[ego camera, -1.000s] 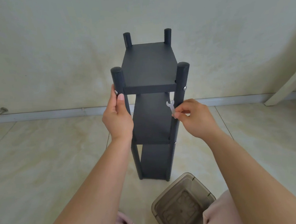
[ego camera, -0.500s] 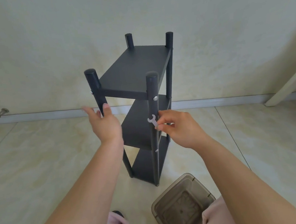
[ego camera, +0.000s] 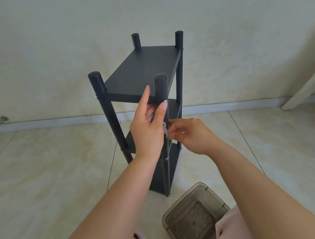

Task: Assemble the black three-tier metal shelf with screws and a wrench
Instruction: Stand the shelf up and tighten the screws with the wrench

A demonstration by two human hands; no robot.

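The black three-tier shelf (ego camera: pixel 142 68) stands upright on the tiled floor, turned so one corner post (ego camera: pixel 161 88) faces me. My left hand (ego camera: pixel 147 128) is at that post just under the top tier, fingers straight, thumb tip beside a silver screw head (ego camera: pixel 165 101). My right hand (ego camera: pixel 190 135) pinches a small silver flat wrench (ego camera: pixel 165 130) against the same post at middle-tier height. Another screw head (ego camera: pixel 166 159) shows lower on the post, and one (ego camera: pixel 96 97) on the left post.
A translucent grey plastic box (ego camera: pixel 196 217) sits on the floor between my knees, just before the shelf's foot. A door stopper (ego camera: pixel 2 120) sticks out at the skirting on the left. A white furniture leg (ego camera: pixel 307 87) leans at the far right.
The shelf has been turned from facing me to corner-on. My left hand left the left post and moved right to the near post. My right hand with the wrench stayed at that post.
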